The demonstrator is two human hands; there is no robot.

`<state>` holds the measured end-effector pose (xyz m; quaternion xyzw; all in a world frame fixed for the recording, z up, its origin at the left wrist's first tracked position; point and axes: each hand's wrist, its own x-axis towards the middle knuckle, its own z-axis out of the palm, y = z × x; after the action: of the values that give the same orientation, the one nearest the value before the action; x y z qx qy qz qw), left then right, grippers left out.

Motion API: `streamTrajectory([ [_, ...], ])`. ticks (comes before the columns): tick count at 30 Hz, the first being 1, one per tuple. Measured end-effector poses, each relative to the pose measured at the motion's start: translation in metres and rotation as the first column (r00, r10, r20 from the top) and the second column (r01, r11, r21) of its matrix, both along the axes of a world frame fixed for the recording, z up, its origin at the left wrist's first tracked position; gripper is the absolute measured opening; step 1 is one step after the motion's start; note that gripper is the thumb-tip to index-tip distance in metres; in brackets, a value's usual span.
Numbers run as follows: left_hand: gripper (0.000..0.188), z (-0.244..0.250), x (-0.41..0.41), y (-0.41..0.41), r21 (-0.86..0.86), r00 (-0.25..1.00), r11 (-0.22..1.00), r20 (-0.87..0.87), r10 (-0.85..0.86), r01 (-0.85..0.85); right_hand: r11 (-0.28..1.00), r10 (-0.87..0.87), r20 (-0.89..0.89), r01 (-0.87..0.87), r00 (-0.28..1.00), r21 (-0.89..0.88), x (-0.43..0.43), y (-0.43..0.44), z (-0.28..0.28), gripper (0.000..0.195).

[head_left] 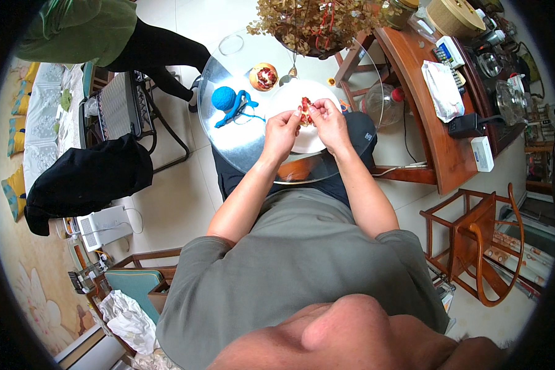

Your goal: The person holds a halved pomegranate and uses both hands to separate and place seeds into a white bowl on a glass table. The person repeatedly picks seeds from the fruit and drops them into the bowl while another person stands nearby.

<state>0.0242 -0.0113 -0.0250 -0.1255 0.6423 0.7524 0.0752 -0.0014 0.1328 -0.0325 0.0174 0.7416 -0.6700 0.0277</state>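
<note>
Between both hands I hold a piece of pomegranate with red seeds showing, above a white plate. My left hand grips its left side with thumb and fingertips. On the other side, my right hand pinches it the same way. A larger opened pomegranate sits beyond the plate, its red seeds exposed at the top. Left of the plate lies a ball of blue yarn, with a blue knitted or crocheted strip beside it. The plate rests on a round glass table.
A dried potted plant overhangs the table's far edge. To the right stand a wooden desk with various items and a plastic bottle below it. Another person is at the far left, near a folding chair. A wooden chair stands at right.
</note>
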Motion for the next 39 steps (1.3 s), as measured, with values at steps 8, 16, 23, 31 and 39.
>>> streamTrajectory([
  [8, 0.024, 0.003, 0.0, -0.002, 0.069, 0.995, 0.996, 0.082, 0.053, -0.059, 0.99, 0.06, -0.079, -0.049, 0.995, 0.129, 0.003, -0.001, 0.002, 0.015],
  [16, 0.023, -0.01, -0.004, -0.014, 0.111, 0.991, 0.99, 0.115, 0.071, -0.084, 0.999, -0.028, -0.021, 0.028, 0.999, -0.029, -0.002, 0.005, -0.014, 0.018],
  [23, 0.025, 0.002, 0.002, -0.014, 0.058, 0.986, 0.99, 0.113, 0.122, -0.13, 0.926, 0.126, -0.135, -0.068, 0.983, 0.372, 0.008, 0.002, 0.027, 0.037],
  [31, 0.026, -0.001, 0.005, -0.012, 0.241, 0.989, 0.962, 0.109, 0.104, -0.128, 0.97, 0.239, -0.134, -0.231, 0.962, 0.073, 0.007, 0.004, 0.009, 0.027],
  [39, 0.022, -0.004, 0.006, -0.014, 0.253, 0.994, 0.965, 0.091, 0.055, -0.076, 0.967, 0.256, 0.005, -0.256, 0.967, -0.01, 0.006, 0.007, 0.003, 0.018],
])
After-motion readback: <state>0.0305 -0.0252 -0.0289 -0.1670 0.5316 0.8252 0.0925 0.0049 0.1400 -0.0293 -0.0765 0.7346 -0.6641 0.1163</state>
